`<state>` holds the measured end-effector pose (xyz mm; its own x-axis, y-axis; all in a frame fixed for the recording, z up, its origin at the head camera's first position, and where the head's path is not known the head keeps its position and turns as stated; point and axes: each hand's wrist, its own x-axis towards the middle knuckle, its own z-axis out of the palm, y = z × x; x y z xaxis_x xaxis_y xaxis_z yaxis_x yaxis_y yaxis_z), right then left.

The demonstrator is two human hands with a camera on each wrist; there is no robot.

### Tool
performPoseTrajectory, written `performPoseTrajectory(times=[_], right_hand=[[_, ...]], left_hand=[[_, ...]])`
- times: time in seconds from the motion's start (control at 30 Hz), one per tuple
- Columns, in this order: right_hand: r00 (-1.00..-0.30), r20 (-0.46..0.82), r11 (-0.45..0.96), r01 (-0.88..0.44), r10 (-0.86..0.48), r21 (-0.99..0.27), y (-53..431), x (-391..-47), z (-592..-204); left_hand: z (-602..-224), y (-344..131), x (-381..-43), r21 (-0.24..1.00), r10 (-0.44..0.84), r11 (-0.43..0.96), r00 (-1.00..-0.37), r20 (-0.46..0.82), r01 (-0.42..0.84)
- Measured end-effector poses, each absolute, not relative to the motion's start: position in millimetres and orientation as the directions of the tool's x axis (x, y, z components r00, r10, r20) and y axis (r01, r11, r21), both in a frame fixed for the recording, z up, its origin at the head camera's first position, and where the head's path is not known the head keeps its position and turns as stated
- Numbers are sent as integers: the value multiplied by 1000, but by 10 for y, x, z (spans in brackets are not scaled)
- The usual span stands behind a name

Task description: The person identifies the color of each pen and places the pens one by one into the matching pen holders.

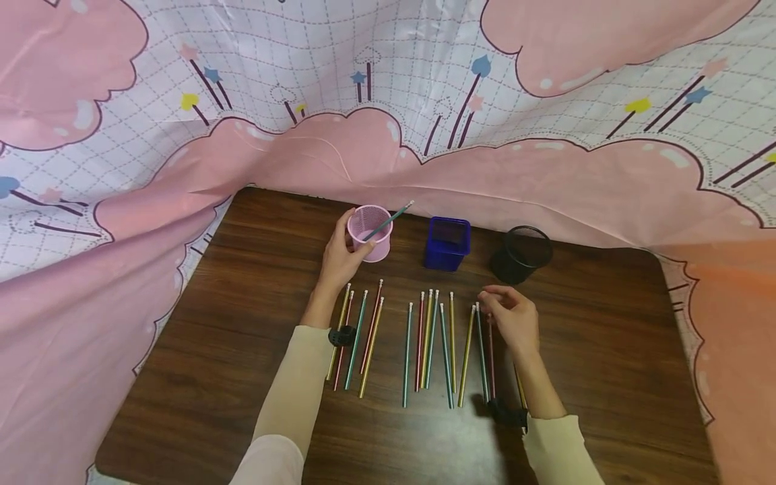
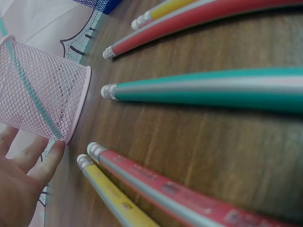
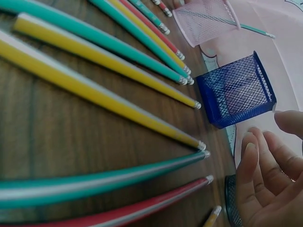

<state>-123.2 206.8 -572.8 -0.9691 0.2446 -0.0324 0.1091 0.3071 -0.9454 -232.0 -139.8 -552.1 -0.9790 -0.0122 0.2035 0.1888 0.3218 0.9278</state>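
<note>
1. Sleeves, the left one [image 1: 291,384] and the right one [image 1: 558,451], cross the near part of the brown counter [image 1: 630,337], whose wood spreads outward on both sides of the arms.
2. Five pencils of the left group [image 1: 356,337] lie beside and partly under the left wrist; a strip of wood parts them from the right group [image 1: 407,357], whose members sit closer together. One gold pencil [image 1: 520,387] is partly hidden by the right forearm.
3. The right hand [image 1: 512,313] hangs by the right group's eraser ends, on the near side of the black cup; its grip is fairly wide, thumb and curved fingers apart.
4. The left hand [image 1: 341,254] holds the pink mesh cup [image 1: 380,252], its grip round the left and near sides. Inside that cup slants a teal pencil [image 1: 391,222], eraser end out past the right rim.
5. Rightward stand the blue mesh holder [image 1: 445,259] and the black cup [image 1: 509,266], with a gap of wood between each neighbour.
6. All three containers sit near the counter's far edge, and patterned cloth [image 1: 424,168] hangs just behind it.
</note>
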Motion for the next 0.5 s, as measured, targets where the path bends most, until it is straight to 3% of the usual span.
performPoseTrajectory(times=[0.13, 0.5], right_hand=[[-972, -83, 302, 148, 219, -942, 1943, -1067, -5329], [-962, -20, 420, 138, 273, -897, 2261, -1109, -6102]], left_hand=[[-5523, -1399, -2324, 930, -15, 315, -978, 207, 192], [-5494, -1433, -2358, 905, 19, 380, -980, 199, 191]])
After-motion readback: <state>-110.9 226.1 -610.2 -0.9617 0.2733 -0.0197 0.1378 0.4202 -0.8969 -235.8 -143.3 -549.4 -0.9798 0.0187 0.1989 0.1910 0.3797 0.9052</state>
